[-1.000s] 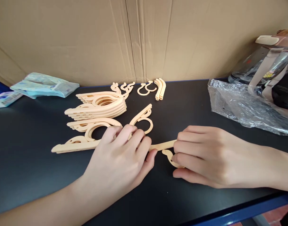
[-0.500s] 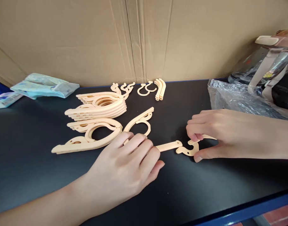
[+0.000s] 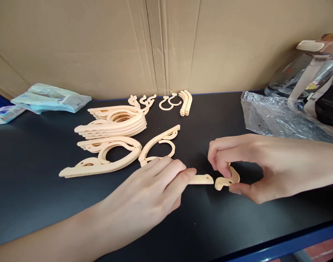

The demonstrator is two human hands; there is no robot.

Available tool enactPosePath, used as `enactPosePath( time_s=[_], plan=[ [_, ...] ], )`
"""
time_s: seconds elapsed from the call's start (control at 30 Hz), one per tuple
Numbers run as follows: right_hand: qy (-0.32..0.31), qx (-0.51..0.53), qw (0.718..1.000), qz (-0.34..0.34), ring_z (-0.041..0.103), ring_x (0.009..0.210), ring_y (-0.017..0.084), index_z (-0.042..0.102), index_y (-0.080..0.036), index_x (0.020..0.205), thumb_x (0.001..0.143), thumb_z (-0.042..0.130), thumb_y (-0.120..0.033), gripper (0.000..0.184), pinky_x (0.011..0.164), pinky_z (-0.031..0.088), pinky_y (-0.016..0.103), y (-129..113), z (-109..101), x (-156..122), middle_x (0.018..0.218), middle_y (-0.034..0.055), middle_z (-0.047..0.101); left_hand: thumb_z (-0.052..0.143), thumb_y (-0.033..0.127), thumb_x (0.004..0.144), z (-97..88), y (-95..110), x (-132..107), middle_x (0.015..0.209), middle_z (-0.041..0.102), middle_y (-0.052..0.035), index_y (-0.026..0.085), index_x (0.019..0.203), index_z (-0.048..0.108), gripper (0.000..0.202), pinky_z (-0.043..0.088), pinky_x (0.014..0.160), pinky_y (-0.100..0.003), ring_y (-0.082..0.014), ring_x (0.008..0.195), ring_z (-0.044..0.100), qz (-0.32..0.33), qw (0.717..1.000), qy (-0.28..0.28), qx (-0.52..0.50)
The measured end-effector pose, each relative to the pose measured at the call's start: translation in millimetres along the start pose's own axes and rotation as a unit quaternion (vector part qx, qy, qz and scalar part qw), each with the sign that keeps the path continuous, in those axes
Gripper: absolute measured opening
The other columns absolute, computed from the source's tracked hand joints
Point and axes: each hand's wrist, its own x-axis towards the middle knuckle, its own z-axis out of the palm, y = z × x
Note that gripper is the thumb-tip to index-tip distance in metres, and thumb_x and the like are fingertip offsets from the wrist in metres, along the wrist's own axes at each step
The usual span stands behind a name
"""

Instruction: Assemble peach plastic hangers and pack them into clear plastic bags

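Near the front of the black table (image 3: 32, 153), the left hand (image 3: 152, 193) lies palm down with its fingers stretched out flat. It is not curled round anything. Its fingertips (image 3: 189, 171) press on a flat cream stick (image 3: 201, 179), and only the right end of the stick peeks out from under them. Just to the right, the right hand (image 3: 251, 163) pinches a small cream hook (image 3: 228, 179) tight between the thumb and the first fingers. The hook stands on the table, and its near end sits just beside the end of the stick; I cannot tell if the two touch. Behind the left hand lies a curved hanger piece with a ring (image 3: 159, 143). To the left of that is a pile of hanger pieces (image 3: 114, 122). More little hooks (image 3: 169, 102) lie far back by the cardboard wall (image 3: 101, 43). A crinkly clear bag (image 3: 275, 118) sits on the far right, with a glass jug (image 3: 311, 72) behind it. A blue packet (image 3: 50, 98) lies far left.
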Motion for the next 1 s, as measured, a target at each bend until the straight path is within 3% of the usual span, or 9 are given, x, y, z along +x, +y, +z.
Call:
enactPosePath(
  time_s=[0.17,0.33,0.5,0.7,1.0],
  plan=[
    [0.017,0.040,0.999,0.012,0.052,0.066,0.008,0.048,-0.022,0.078,0.084,0.058,-0.013,0.014,0.060,0.039,0.024,-1,-1,2,0.076,-0.0061,0.058,0.042,0.002,0.089,-0.6,-2,3,0.093,0.062,-0.0047,0.014,0.100,0.061,0.025,0.049,0.067,-0.027,-0.0159,0.078,0.060,-0.039,0.992,-0.007,-0.118],
    [0.002,-0.001,1.000,0.014,0.040,0.060,0.008,0.045,-0.022,0.077,0.089,0.052,-0.017,0.015,0.055,0.033,0.024,-1,1,6,0.068,-0.0076,0.045,0.038,0.005,0.088,-2.7,-2,5,0.078,0.057,0.0004,0.015,0.093,0.055,0.020,0.044,0.056,-0.025,-0.0122,0.062,0.054,-0.068,0.987,-0.015,-0.143],
    [0.017,-0.005,1.000,-0.018,0.049,0.061,0.009,0.047,-0.021,0.077,0.098,0.044,-0.024,0.021,0.058,0.038,0.023,3,3,7,0.069,-0.0053,0.050,0.046,0.018,0.099,-2.4,-3,3,0.086,0.063,0.0027,0.017,0.104,0.052,0.008,0.045,0.063,-0.023,-0.0109,0.070,0.061,-0.098,0.977,-0.033,-0.185],
    [0.060,-0.009,0.998,0.012,0.049,0.054,0.011,0.045,-0.022,0.077,0.103,0.034,-0.042,0.034,0.050,0.038,0.024,3,8,6,0.062,-0.0045,0.049,0.037,0.023,0.105,-0.4,-7,1,0.072,0.052,0.0069,0.021,0.086,0.046,0.020,0.034,0.054,-0.023,-0.0094,0.058,0.050,-0.122,0.968,-0.029,-0.215],
    [0.017,0.013,0.999,0.028,0.052,0.060,0.012,0.045,-0.023,0.078,0.105,0.030,-0.044,0.037,0.057,0.042,0.024,-1,13,4,0.065,-0.0045,0.050,0.034,0.023,0.105,1.0,-8,3,0.070,0.051,0.0067,0.022,0.088,0.044,0.020,0.033,0.052,-0.023,-0.0108,0.055,0.049,-0.109,0.972,-0.023,-0.207]
  ],
)
